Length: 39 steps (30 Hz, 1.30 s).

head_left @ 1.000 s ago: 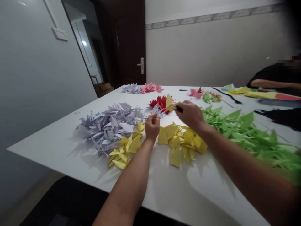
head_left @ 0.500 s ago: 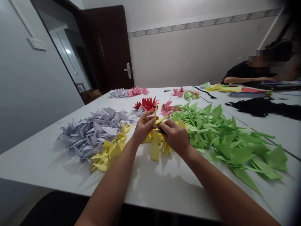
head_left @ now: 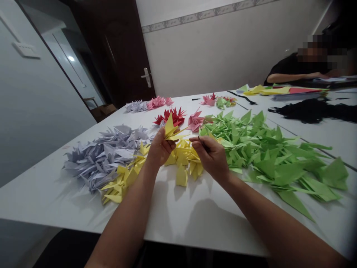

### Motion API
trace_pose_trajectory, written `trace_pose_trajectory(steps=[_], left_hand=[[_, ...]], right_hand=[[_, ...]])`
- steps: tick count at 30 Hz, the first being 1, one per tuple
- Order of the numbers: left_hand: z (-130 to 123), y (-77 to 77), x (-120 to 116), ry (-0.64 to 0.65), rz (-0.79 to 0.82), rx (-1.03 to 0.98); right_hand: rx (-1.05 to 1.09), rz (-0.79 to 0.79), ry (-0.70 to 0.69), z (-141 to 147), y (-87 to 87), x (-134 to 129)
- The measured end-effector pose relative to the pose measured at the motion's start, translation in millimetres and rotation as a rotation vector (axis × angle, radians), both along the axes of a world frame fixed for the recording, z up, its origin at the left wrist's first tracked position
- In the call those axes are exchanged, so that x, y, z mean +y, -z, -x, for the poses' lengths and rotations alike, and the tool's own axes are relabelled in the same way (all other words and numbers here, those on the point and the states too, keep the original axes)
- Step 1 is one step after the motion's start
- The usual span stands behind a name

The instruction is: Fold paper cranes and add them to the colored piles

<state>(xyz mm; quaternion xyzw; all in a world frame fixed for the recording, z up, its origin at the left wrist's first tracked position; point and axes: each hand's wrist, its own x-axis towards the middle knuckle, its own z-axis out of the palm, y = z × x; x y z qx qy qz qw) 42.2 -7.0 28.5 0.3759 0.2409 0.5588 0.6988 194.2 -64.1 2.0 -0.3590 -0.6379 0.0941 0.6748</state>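
Observation:
My left hand pinches a yellow folded paper piece, its pointed parts spread above and to the right of the fingers. Just to the right, my right hand is closed round something small and dark, mostly hidden in the fingers. Below and between both hands lies a yellow paper pile on the white table. Green folded papers are heaped beside my right hand, and pale lilac ones to the left, with more yellow pieces at their front edge.
Red folded papers and pink ones lie beyond my hands. Smaller lilac and pink heaps sit at the far edge. Black strands and flat coloured sheets lie at the right. A person in black sits behind them.
My hands have moved apart. The yellow piece has gone left with my left hand and its points now spread open. The view has tilted slightly downward.

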Motion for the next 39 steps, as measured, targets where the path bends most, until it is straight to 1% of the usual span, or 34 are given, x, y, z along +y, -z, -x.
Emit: trace_pose_trajectory(steps=[3,6,11,13,16,19,24,26,28,33,39], left_hand=[[-1,-1.9,-1,0.024,0.009,0.007],[0,0.6,0,0.061,-0.027,0.021],[1,7.5,1,0.068,-0.199,0.042],[2,8.9,0,0.099,-0.252,0.069],[3,9.3,-1,0.169,-0.280,0.129],[3,8.9,-2,0.211,-0.274,0.150],[0,6.2,-7,0.191,-0.256,0.138],[-1,4.6,-9,0.169,-0.234,0.159],[-1,3.5,-11,0.160,-0.218,0.188],[-4,4.8,-11,0.165,-0.257,0.181],[-6,6.6,-11,0.144,-0.296,0.188]], right_hand=[[0.074,0.091,-0.094,1,0.0,-4],[0.159,0.155,-0.162,3,-0.4,-10],[0.280,0.194,-0.262,8,-5.0,-15],[0.323,0.218,-0.285,10,-5.5,-14],[0.318,0.253,-0.262,11,-3.7,-9],[0.257,0.288,-0.218,9,-1.5,-6],[0.074,0.301,-0.203,10,-0.6,-9],[-0.009,0.303,-0.209,12,-0.7,-11],[-0.052,0.327,-0.186,13,-0.8,-12],[-0.064,0.418,-0.130,13,0.5,-8],[0.053,0.454,-0.181,14,5.6,-3]])
